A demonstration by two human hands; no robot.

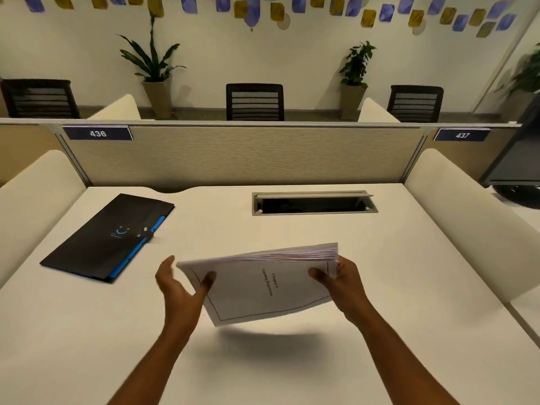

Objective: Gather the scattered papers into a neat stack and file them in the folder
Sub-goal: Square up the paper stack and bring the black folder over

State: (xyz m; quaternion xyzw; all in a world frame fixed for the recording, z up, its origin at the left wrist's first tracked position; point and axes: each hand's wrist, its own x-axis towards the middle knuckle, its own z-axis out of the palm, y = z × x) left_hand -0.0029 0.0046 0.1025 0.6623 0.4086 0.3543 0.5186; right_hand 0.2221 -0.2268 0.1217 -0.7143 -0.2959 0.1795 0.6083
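A stack of white papers (263,285) hangs tilted above the white desk (292,361), its printed top sheet facing me. My right hand (339,283) grips the stack's right edge, thumb on top. My left hand (178,283) holds the left edge, thumb on the top sheet and fingers spread behind. A black folder (99,238) with a blue edge and a clasp lies shut on the desk to the left, apart from both hands.
An open cable hatch (314,203) is set into the desk at the back. A beige partition (242,154) closes the far side, and cream side panels (455,217) flank the desk. Chairs and potted plants stand beyond.
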